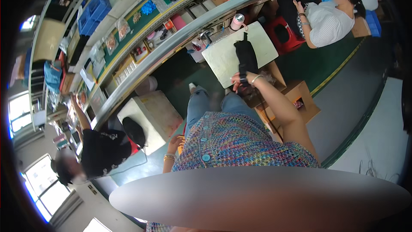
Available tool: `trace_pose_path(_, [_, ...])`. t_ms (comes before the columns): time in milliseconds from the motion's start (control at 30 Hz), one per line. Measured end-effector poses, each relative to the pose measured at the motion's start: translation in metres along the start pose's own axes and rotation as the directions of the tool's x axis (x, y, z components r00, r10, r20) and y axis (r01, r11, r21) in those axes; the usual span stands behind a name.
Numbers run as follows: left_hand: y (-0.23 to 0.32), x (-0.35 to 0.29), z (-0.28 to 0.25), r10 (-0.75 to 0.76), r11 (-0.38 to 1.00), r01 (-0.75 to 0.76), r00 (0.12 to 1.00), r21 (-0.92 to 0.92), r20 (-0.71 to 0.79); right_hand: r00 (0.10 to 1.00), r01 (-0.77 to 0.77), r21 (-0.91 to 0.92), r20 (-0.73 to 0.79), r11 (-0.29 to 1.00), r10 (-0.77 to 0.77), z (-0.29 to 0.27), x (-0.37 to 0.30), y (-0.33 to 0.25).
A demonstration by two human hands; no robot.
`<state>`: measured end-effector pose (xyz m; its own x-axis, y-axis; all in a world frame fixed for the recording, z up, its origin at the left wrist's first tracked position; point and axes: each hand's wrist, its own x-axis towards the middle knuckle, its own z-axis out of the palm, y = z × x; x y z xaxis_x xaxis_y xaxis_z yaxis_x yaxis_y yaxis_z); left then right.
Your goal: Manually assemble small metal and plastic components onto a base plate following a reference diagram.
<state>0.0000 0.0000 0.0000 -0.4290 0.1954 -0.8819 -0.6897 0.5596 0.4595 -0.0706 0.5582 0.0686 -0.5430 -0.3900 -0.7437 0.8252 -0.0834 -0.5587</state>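
A long black bag (246, 55) with a loop at its far end lies on a white work surface (221, 62) in front of me. My right hand (243, 81) is at the bag's near end, its fingers curled about a black strap (243, 69). A dark cord or strap (267, 114) hangs below this wrist; where it begins is hidden. My left hand (176, 141) is low beside my hip, close to an orange-yellow thing I cannot make out. Its fingers look loosely apart, with nothing seen in them.
A pink bottle (237, 21) stands at the white surface's far edge. Cardboard boxes (298, 103) sit to the right. Beyond runs a curved metal rail (171, 32) beside a conveyor line. One person sits on a red stool (283, 34) at far right; another works at left, near a white-topped box (141, 120).
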Motion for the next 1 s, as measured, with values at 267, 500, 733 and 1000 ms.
trace_pose_path(267, [0.062,0.109,-0.165,0.249,0.943,-0.290,0.940,0.163,0.236,0.967,-0.036,-0.608,-0.221,0.793,-0.126,0.068,0.177,0.021])
trace_pose_path(500, [0.261,0.092,-0.201,-0.017,0.923,-0.073,0.973,0.378,0.229,0.734,-0.040,-0.044,-0.679,0.998,-0.001,0.095,0.176,0.036])
trace_pose_path(733, [0.336,0.162,-0.035,0.022,0.844,-0.393,0.705,0.365,0.709,0.350,0.847,0.081,-0.829,0.526,-0.436,0.057,-0.011,-0.069])
trace_pose_path(1000, [0.423,0.173,0.250,0.280,0.851,-0.511,0.636,0.121,0.719,-0.148,0.924,-0.299,-0.855,0.238,-0.497,0.033,-0.101,-0.133])
